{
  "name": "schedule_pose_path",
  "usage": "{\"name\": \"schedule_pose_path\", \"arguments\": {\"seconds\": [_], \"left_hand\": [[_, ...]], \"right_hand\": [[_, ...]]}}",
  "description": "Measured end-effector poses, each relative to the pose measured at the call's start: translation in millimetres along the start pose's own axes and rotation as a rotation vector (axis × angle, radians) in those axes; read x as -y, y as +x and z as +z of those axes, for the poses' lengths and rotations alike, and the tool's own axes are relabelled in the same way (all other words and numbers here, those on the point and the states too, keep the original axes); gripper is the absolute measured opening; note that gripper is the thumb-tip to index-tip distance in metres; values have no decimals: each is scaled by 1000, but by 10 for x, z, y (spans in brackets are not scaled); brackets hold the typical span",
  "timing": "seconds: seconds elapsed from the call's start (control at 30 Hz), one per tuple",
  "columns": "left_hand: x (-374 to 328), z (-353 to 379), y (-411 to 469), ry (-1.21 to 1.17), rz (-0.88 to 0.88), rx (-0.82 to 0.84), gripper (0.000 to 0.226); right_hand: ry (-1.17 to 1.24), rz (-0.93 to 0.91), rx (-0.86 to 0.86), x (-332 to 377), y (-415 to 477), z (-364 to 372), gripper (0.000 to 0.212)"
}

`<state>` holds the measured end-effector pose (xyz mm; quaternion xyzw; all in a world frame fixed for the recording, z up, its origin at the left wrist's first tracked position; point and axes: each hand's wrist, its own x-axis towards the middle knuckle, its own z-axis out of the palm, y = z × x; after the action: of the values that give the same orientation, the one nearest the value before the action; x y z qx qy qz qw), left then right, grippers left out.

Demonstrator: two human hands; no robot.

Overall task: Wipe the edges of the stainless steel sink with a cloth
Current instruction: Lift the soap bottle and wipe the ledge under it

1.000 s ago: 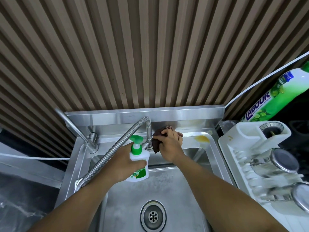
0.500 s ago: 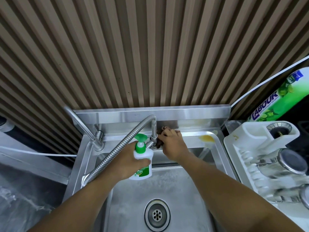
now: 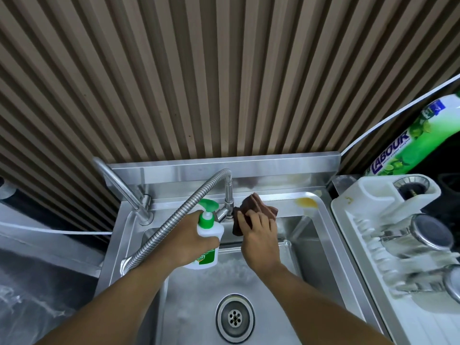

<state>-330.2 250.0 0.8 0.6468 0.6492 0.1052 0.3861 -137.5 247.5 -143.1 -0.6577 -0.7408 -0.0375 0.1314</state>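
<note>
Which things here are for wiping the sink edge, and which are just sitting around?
For the job: brown cloth, right hand gripping it, sink rim.

Just around: soap bottle in the left hand, dish rack, steel cups, green bottle.

There is 1 view only, from a wide-angle camera worn on the person's head. It faces forward and steeply down onto the stainless steel sink [image 3: 323, 220], near enough that both forearms enter from the bottom edge and the left hand [image 3: 189, 235] and right hand [image 3: 258, 235] sit at mid-frame. The slatted wall [image 3: 224, 70] behind fills the upper half, its lines fanned out by the lens. The drain [image 3: 235, 317] lies low and central; the dish rack [image 3: 368, 192] is cut by the right edge.
</note>
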Motion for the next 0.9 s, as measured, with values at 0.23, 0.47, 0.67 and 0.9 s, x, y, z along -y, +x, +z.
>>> {"name": "schedule_pose_path", "arguments": {"seconds": [0.23, 0.47, 0.67, 0.9], "left_hand": [[6, 8, 16, -7, 6, 17, 30], [7, 11, 39, -7, 20, 5, 28], [-1, 16, 74, 0, 13, 13, 27], [30, 16, 79, -2, 10, 3, 26]], "right_hand": [[-75, 139, 6, -427, -16, -101, 53], [215, 53, -119, 201, -2, 106, 44], [175, -48, -155, -94, -106, 64, 42], [207, 234, -65, -78, 54, -76, 47]]}}
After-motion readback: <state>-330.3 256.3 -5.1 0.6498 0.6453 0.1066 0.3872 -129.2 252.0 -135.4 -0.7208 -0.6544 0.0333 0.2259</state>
